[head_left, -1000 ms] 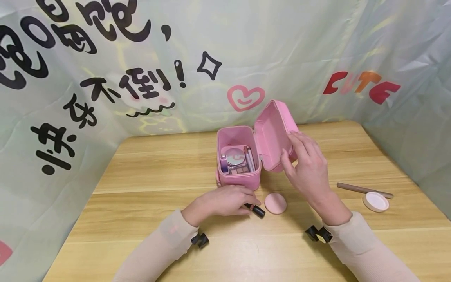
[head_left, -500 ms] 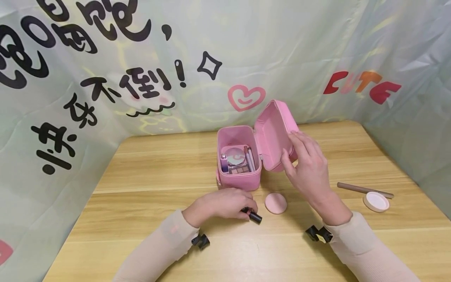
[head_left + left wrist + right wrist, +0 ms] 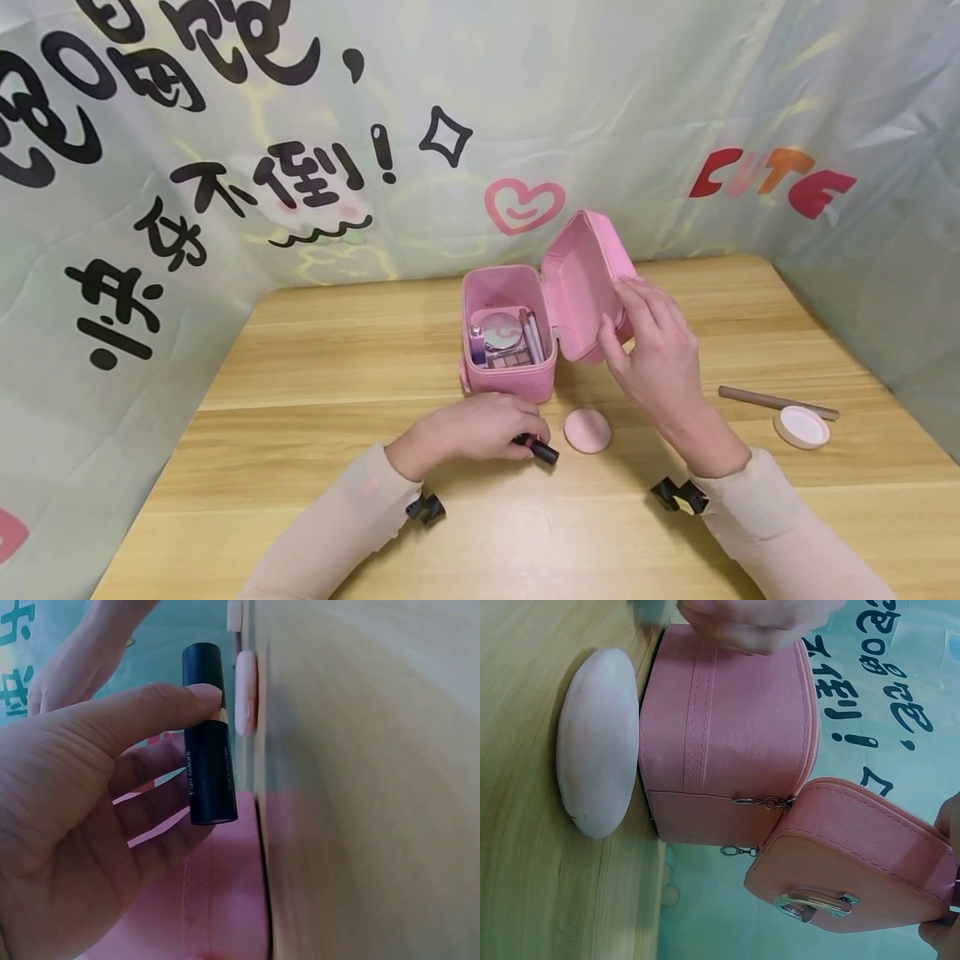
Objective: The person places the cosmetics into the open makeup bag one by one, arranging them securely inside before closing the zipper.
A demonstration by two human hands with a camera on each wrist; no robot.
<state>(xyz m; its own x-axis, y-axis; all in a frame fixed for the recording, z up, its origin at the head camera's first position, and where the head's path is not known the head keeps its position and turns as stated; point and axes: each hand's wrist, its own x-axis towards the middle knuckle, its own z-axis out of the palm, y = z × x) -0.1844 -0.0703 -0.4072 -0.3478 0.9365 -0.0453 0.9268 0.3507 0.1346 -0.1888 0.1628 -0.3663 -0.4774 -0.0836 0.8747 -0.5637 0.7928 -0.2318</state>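
My left hand (image 3: 483,427) pinches a black lipstick tube (image 3: 210,769) between thumb and fingers, just in front of the pink makeup case (image 3: 517,385). In the left wrist view the tube has small lettering and a thin pale band. My right hand (image 3: 660,354) holds the edge of the case's raised lid (image 3: 583,292), which leans to the right. Inside the case are a round compact (image 3: 501,332), an eyeshadow palette (image 3: 510,359), a small purple bottle (image 3: 477,346) and slim pens (image 3: 531,335). The left fingers' far sides are partly hidden in the head view.
A round pink powder puff (image 3: 588,431) lies on the wooden table (image 3: 337,358) between the hands. Farther right, a brown pencil-like stick (image 3: 776,402) lies beside a round white lid-like dish (image 3: 801,427). A printed curtain (image 3: 615,108) hangs behind the table.
The left fingers have curled in more around the lipstick tube, which dipped slightly toward the front and came back up a little. The right hand and the lid have stayed still.
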